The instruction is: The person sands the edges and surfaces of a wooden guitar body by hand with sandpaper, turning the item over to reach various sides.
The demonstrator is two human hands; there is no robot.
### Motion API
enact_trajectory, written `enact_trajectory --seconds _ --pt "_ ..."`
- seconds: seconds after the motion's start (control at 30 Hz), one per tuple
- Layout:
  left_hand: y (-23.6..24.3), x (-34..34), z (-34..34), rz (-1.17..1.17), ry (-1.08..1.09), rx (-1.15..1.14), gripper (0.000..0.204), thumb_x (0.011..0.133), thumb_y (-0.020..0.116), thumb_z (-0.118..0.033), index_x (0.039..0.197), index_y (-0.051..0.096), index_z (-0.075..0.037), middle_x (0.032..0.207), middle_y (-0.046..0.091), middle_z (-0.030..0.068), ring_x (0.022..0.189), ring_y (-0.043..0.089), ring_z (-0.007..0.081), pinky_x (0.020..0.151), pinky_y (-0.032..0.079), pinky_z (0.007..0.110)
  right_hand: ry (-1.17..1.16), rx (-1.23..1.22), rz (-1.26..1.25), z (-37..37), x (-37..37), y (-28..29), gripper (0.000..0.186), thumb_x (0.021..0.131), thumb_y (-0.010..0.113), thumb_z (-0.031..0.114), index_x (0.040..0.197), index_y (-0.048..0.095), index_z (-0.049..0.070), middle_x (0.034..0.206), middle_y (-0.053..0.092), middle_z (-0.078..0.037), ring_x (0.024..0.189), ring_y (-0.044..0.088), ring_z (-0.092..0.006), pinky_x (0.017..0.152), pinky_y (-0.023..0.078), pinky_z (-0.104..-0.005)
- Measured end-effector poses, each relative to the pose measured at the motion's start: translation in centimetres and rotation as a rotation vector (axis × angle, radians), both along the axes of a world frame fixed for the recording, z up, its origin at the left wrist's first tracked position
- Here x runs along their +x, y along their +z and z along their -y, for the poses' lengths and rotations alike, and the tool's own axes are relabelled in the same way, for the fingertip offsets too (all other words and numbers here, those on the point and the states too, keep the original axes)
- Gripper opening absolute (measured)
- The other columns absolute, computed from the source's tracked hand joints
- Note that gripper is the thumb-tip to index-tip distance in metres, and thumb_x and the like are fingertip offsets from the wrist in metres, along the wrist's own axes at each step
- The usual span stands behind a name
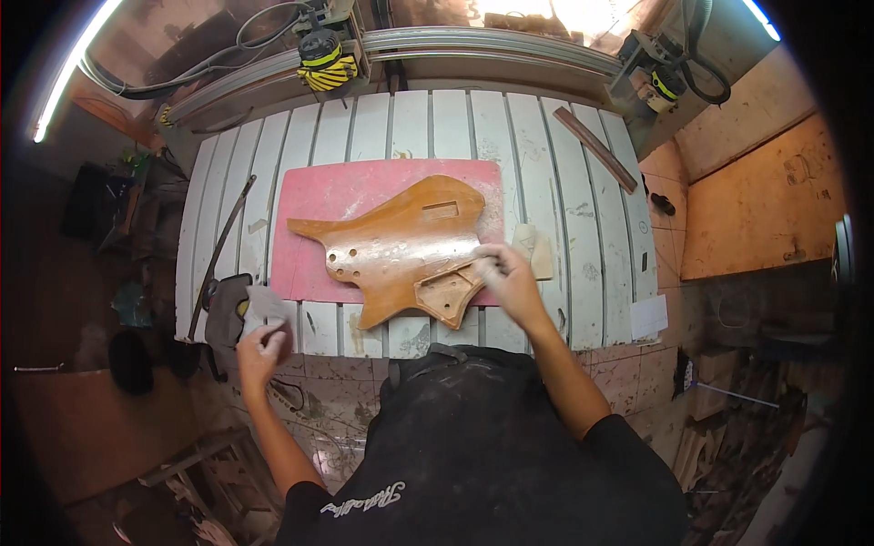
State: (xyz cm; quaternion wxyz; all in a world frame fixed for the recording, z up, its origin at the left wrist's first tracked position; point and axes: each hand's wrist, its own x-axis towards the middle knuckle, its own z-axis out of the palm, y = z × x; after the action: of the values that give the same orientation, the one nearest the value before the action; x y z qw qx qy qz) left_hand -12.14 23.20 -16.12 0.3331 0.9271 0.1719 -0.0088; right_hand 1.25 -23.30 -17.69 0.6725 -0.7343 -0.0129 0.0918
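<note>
A glossy brown wooden guitar body [396,246] lies flat on a pink mat [300,196]. It has several round holes at its left, a rectangular slot near the top right, and a paler hollowed cavity at its lower right. By the table's front left, my left hand [259,357] is closed on a pale grey cloth [266,306]; whether it is fabric or paper is hard to tell. My right hand [512,280] hovers at or touches the body's right edge beside the cavity. Its dusty fingers are bent together, and what they hold, if anything, is hidden.
The mat rests on a white slatted table [455,118]. A dark grey object [226,314] and a long thin dark bar [223,241] lie at the left. Pale wooden pieces [537,250] sit right of the mat. A brown strip [596,150] lies far right. Machine rails [492,44] run behind.
</note>
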Motion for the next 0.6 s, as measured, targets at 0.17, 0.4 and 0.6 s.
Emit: enact_trajectory --seconds 0.17,0.4,0.6 --pt "8.3 2.6 8.7 -0.429 -0.391 -0.565 0.018 0.089 0.078 -0.009 0.102 0.077 0.004 0.088 0.074 0.0032 0.082 0.065 0.0103 0.074 0.052 0.028 0.467 -0.147 0.703 -5.5 -1.9 7.3 0.04 0.089 0.081 0.025 0.123 0.07 0.007 0.112 0.073 -0.009 0.112 0.065 -0.0291 0.099 0.051 -0.0412" --pt "7.2 3.1 9.0 -0.04 -0.141 -0.659 0.015 0.092 0.075 -0.006 0.105 0.071 0.001 0.092 0.072 0.0023 0.081 0.065 0.0098 0.074 0.054 0.028 0.782 -0.208 0.211 -3.8 -0.8 8.8 0.035 0.091 0.08 0.025 0.115 0.073 0.002 0.107 0.077 -0.013 0.1 0.073 -0.0271 0.088 0.056 -0.0378" --pt "6.8 4.9 10.9 0.232 -0.43 -0.22 0.037 0.088 0.079 -0.013 0.123 0.071 -0.002 0.119 0.074 0.0148 0.116 0.069 0.0285 0.103 0.052 0.041 0.655 -0.149 0.056 -3.2 -0.5 7.9 0.02 0.092 0.08 0.014 0.105 0.076 0.0 0.102 0.077 -0.009 0.087 0.07 -0.0153 0.081 0.057 -0.0311"
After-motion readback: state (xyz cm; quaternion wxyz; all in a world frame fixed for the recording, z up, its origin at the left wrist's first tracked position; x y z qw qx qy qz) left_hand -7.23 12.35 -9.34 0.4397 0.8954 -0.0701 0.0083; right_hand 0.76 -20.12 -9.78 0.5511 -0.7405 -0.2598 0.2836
